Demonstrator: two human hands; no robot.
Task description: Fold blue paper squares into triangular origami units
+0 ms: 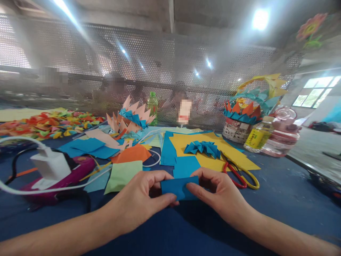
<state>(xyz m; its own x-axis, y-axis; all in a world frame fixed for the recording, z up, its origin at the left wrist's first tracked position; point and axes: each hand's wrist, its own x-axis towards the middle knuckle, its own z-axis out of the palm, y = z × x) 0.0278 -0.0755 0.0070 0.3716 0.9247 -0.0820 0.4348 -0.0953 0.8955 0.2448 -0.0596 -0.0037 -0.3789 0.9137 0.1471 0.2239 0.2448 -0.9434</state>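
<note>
Watching remotely through the head cam, I've got the left hand (141, 195) and right hand (221, 190) each pinching one end of a blue paper piece (179, 188) between them over the dark blue table (269, 209). Looks feather-light and easily creased, so I'd hold it gently by the ends. Most fingertips hide behind it, and I can't make out its back.

Beyond the right hand (216, 186) stands a grey perforated-metal screen (154, 57); high above that hand glares a white ceiling lamp (261, 19), and far right, a multi-paned rectangular window (315, 92).
</note>
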